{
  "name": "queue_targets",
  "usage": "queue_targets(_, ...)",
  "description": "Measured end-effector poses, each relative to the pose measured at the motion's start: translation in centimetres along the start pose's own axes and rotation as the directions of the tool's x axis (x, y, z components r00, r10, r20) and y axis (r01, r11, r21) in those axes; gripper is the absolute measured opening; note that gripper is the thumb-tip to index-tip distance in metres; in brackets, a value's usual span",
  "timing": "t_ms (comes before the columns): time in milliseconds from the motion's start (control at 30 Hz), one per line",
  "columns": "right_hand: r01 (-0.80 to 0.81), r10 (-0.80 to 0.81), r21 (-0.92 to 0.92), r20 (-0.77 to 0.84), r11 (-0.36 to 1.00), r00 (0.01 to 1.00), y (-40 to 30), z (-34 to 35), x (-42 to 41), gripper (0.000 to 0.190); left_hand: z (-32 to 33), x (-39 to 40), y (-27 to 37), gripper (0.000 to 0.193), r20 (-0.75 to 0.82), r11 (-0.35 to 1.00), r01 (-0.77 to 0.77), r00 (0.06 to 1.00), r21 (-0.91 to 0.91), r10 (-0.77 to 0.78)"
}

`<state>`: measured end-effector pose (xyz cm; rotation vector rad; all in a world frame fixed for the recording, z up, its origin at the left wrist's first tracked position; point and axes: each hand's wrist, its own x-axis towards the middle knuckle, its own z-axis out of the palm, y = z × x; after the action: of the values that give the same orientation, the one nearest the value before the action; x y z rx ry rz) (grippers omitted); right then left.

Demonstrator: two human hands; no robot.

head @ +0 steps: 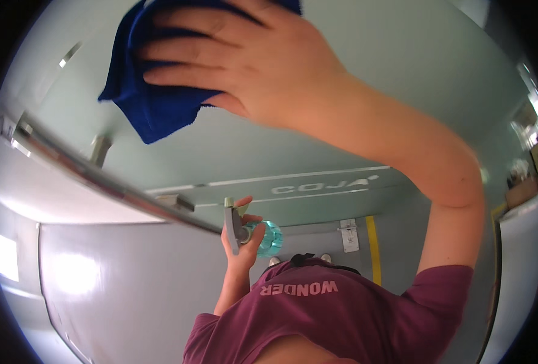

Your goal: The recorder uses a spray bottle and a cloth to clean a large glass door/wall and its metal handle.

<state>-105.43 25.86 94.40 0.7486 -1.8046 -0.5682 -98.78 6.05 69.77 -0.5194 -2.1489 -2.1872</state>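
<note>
My right hand [259, 63] is spread flat over a dark blue cloth [153, 111], pressing it to a large greenish glass panel [232, 150]. The fingers lie on top of the cloth, and its upper part runs out of the picture. Lower down, near my waist, my left hand [244, 252] grips a spray bottle [271, 239] by the neck. The bottle is clear blue-green with a grey spray head [233, 227] and a pale green trigger and nozzle. White lines and lettering [323, 185] cross the lower part of the glass.
A long metal bar [114, 182] with brackets runs along the glass at left. On the grey floor [132, 282] are a metal plate [350, 236] and a yellow stripe [373, 250]. Brown boxes [521, 193] and a pale surface [523, 255] stand at right.
</note>
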Motion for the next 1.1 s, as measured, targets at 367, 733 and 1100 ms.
queue_targets(367, -0.574, 0.537, -0.418, -0.216, 0.704, 0.816, 11.6, -9.5, -20.7, 0.069, 6.6, 0.9, 0.0, 0.056, 0.303, 0.996, 0.026, 0.953, -0.081, 0.000)
queue_targets(733, -0.836, 0.964, 0.548, -0.201, -0.037, -0.175, 18.1, -16.3, -34.1, 0.069, 8.5, 0.1, -0.3, 0.057, 0.461, 0.995, 0.058, 0.887, -0.081, -0.014)
queue_targets(1100, -0.967, 0.884, -0.162, -0.397, 0.199, 0.248, 6.7, -7.6, -20.9, 0.075, 7.2, 0.0, -0.7, 0.057, 0.468, 0.997, 0.045, 0.884, -0.056, -0.013)
